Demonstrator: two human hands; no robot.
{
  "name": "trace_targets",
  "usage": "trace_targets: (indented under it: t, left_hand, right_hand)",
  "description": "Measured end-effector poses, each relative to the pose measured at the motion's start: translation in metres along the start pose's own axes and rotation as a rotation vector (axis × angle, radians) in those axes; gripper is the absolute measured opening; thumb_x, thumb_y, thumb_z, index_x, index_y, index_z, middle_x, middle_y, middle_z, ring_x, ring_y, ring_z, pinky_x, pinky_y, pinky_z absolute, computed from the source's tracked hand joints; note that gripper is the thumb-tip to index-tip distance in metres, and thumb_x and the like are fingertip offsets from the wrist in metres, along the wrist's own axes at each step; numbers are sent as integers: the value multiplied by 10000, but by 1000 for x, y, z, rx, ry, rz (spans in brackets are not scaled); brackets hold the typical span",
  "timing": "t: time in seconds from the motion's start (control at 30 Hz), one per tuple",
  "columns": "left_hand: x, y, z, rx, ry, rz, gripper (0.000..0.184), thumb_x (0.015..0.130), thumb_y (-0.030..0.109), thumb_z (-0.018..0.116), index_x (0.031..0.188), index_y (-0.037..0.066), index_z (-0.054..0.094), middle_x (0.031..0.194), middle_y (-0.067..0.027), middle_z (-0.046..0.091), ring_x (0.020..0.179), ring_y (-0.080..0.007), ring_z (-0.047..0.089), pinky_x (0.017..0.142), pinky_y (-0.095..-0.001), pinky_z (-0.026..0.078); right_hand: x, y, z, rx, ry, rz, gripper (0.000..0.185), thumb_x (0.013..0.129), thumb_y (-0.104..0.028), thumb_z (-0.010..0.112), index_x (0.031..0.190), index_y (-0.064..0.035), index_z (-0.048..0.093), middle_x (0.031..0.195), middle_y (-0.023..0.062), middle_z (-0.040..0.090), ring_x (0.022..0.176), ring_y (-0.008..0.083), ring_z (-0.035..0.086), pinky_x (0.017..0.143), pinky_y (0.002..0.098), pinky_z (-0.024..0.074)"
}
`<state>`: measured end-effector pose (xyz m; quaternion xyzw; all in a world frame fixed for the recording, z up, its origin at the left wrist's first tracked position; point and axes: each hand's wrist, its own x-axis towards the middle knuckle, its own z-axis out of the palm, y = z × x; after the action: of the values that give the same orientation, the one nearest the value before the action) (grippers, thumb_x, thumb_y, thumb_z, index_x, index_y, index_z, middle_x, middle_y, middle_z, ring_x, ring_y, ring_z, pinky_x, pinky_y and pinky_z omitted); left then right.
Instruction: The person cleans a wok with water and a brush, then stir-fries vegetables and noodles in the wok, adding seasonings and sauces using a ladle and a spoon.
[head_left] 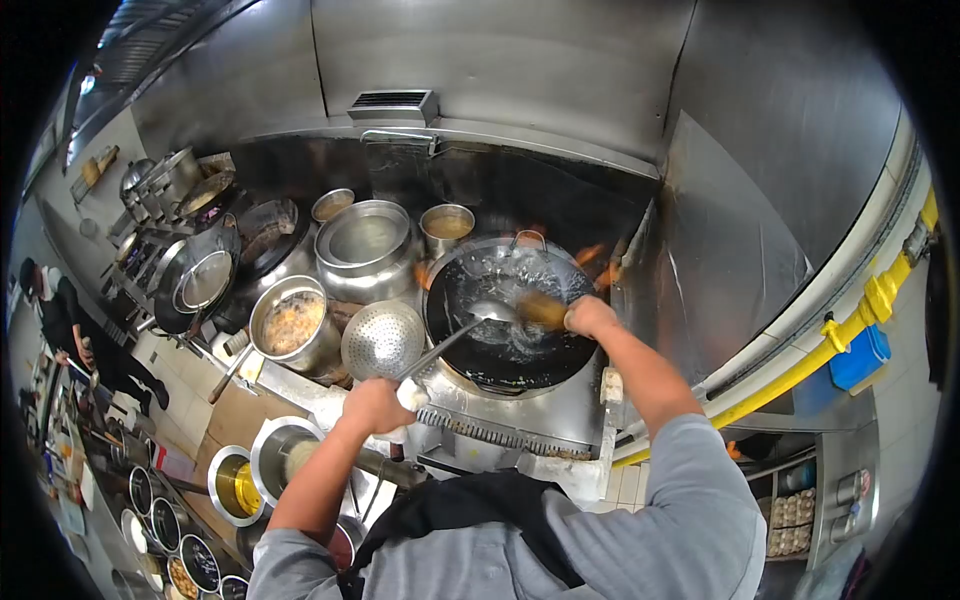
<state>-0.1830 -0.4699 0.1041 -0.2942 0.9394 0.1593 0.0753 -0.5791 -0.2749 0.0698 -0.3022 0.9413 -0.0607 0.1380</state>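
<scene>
Gripping a tan tool, probably a brush, the right hand is closed at the right side of the wok, right of centre in the frame. The left hand, lower and left of it, is wrapped around the long handle of a metal ladle, with a pale cloth bunched beside the fingers. The ladle's bowl is over the wok, close to the brush. Exact finger placement on the brush is too blurred to tell.

The brush looks light, its working end probably stiff but springy; wet, it could turn slippery, so its dry upper end is the place to hold. The ladle seems rigid and moderately weighty, best held far back on the handle, where the metal should be coolest. The wok looks heavy and awkward with clear liquid in it; its far loop handle offers a hold, but orange flames show beside the rim, so bare skin would likely burn. Nothing held appears fragile. Left of the wok lies a perforated strainer.
</scene>
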Motion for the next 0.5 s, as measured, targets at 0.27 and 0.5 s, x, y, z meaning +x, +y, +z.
trace_targets:
  t: [0.27, 0.5]
  left_hand:
    - [6, -26, 28, 116, 113, -1, 503, 642, 398, 707, 1061, 119, 685, 1087, -180, 598, 1004, -339, 610, 880, -400, 494]
    - [-69, -107, 117, -722, 314, -205, 410, 580, 248, 735, 904, 12, 649, 906, -212, 655, 877, -386, 634, 794, -414, 507]
  right_hand:
    - [-30, -10, -25, -3, -58, -12, 405, 794, -341, 625, 1139, -133, 670, 1097, 196, 650, 993, 329, 642, 875, 391, 512]
    - [-68, 10, -43, -280, 43, -228, 357, 806, -262, 585, 1141, -159, 655, 1088, 155, 659, 991, 330, 636, 866, 445, 507]
